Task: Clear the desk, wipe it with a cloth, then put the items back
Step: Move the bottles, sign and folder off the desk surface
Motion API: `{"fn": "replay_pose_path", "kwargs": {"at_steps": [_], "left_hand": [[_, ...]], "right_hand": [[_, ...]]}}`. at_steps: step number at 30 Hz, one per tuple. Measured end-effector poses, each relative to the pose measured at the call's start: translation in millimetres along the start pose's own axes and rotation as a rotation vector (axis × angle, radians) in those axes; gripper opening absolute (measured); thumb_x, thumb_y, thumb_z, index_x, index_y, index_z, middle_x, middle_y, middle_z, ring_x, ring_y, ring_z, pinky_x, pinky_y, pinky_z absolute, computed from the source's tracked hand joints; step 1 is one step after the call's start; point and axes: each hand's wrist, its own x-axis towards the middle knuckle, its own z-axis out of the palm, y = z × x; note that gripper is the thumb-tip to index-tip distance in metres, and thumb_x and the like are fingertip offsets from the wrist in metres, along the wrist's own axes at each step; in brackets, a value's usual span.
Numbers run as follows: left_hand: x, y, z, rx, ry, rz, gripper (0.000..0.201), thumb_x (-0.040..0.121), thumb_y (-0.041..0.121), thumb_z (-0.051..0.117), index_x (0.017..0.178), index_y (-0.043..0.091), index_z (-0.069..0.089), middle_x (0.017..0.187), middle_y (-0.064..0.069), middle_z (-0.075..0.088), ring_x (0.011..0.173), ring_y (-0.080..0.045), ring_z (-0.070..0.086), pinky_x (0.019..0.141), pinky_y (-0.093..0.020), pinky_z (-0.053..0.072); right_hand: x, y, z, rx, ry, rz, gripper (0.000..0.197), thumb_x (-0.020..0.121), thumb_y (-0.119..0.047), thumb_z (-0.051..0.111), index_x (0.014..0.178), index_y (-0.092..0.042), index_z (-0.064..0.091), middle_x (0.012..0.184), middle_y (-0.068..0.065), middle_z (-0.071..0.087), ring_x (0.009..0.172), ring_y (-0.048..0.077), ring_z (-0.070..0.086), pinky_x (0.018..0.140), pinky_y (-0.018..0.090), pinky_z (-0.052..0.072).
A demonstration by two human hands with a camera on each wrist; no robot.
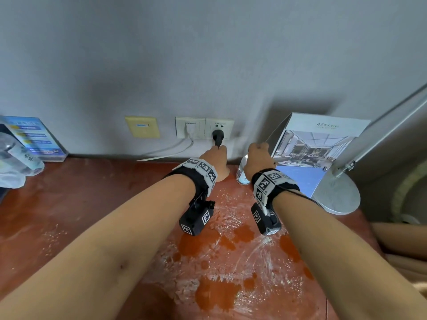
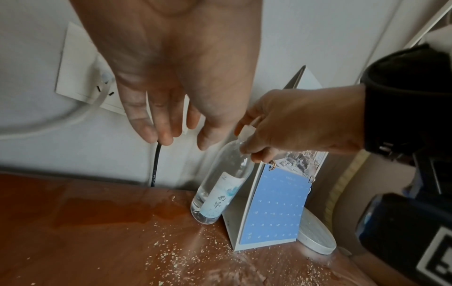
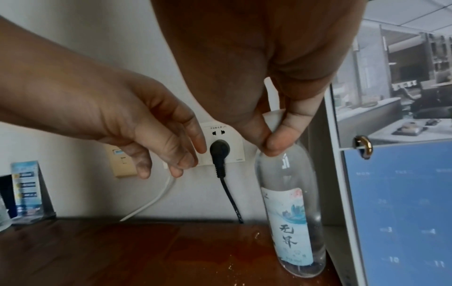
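Note:
A clear water bottle (image 3: 293, 222) with a pale blue label stands at the back of the red-brown desk (image 1: 92, 204), against a standing calendar (image 1: 318, 153). My right hand (image 3: 271, 143) pinches the bottle (image 2: 220, 191) at its neck from above. In the head view the right hand (image 1: 257, 153) covers the bottle's top, and only the lower part of the bottle (image 1: 241, 174) shows. My left hand (image 3: 176, 162) hangs with relaxed, straight fingers beside the black plug (image 3: 218, 151) in the wall socket and holds nothing. The left hand's fingertips (image 2: 166, 135) hover by the black cord (image 2: 156, 164).
White crumbs and wet patches (image 1: 231, 239) cover the desk's middle. A round grey lamp base (image 1: 335, 199) sits right of the calendar. An acrylic sign holder (image 1: 34, 137) and plastic bottles (image 1: 13, 158) stand at the far left. A white cable (image 1: 175, 146) runs from the sockets.

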Motion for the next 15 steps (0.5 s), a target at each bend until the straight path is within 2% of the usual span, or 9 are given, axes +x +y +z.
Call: {"fn": "replay_pose_path", "kwargs": {"at_steps": [2, 4, 6, 9, 12, 13, 15], "left_hand": [[-5, -6, -5, 0.007, -0.001, 0.015, 0.038, 0.090, 0.017, 0.056, 0.124, 0.007, 0.043, 0.120, -0.013, 0.048, 0.100, -0.028, 0.055, 0.072, -0.031, 0.043], [-11, -14, -11, 0.022, 0.011, 0.037, 0.047, 0.089, 0.020, 0.057, 0.131, 0.007, 0.040, 0.122, -0.012, 0.048, 0.101, -0.029, 0.056, 0.072, -0.032, 0.045], [-20, -26, -18, 0.015, 0.026, 0.060, 0.051, 0.087, 0.022, 0.059, 0.132, 0.009, 0.039, 0.124, -0.012, 0.048, 0.103, -0.029, 0.056, 0.073, -0.032, 0.046], [-35, -45, -24, -0.055, 0.039, 0.073, 0.065, 0.084, 0.033, 0.065, 0.137, 0.011, 0.034, 0.127, -0.013, 0.048, 0.108, -0.030, 0.056, 0.080, -0.035, 0.048], [-54, -70, -32, -0.088, 0.118, -0.004, 0.076, 0.078, 0.045, 0.070, 0.138, 0.014, 0.034, 0.127, -0.012, 0.046, 0.117, -0.030, 0.048, 0.091, -0.041, 0.046], [-60, -81, -36, -0.073, 0.159, -0.043, 0.077, 0.077, 0.048, 0.070, 0.137, 0.015, 0.034, 0.127, -0.011, 0.045, 0.119, -0.030, 0.045, 0.093, -0.042, 0.044], [-76, -115, -48, -0.076, 0.197, -0.093, 0.073, 0.076, 0.047, 0.070, 0.134, 0.017, 0.037, 0.125, -0.010, 0.045, 0.118, -0.031, 0.044, 0.092, -0.042, 0.042]], "right_hand": [[-5, -7, 0, -0.014, 0.008, 0.028, 0.037, 0.091, 0.001, 0.052, 0.125, 0.003, 0.040, 0.133, 0.023, 0.034, 0.102, 0.038, 0.060, 0.070, 0.034, 0.040], [-10, -18, -4, -0.005, 0.038, 0.024, 0.036, 0.092, -0.005, 0.054, 0.125, 0.004, 0.040, 0.129, 0.023, 0.037, 0.103, 0.040, 0.060, 0.073, 0.035, 0.042], [-16, -33, -12, 0.041, 0.063, -0.015, 0.039, 0.092, -0.012, 0.058, 0.124, 0.003, 0.042, 0.127, 0.022, 0.040, 0.104, 0.040, 0.058, 0.078, 0.036, 0.044], [-25, -68, -26, 0.114, 0.094, -0.114, 0.043, 0.089, -0.020, 0.061, 0.123, 0.001, 0.045, 0.125, 0.020, 0.044, 0.107, 0.037, 0.054, 0.077, 0.032, 0.039], [-37, -114, -28, 0.089, 0.080, -0.191, 0.046, 0.090, -0.031, 0.060, 0.121, 0.000, 0.049, 0.123, 0.018, 0.049, 0.110, 0.034, 0.054, 0.083, 0.033, 0.041], [-42, -129, -26, 0.051, 0.078, -0.205, 0.046, 0.091, -0.034, 0.058, 0.121, -0.001, 0.049, 0.123, 0.018, 0.051, 0.110, 0.034, 0.055, 0.085, 0.034, 0.043], [-56, -166, -15, -0.039, 0.091, -0.230, 0.047, 0.092, -0.038, 0.053, 0.121, -0.002, 0.049, 0.122, 0.017, 0.054, 0.110, 0.034, 0.057, 0.082, 0.034, 0.042]]}}
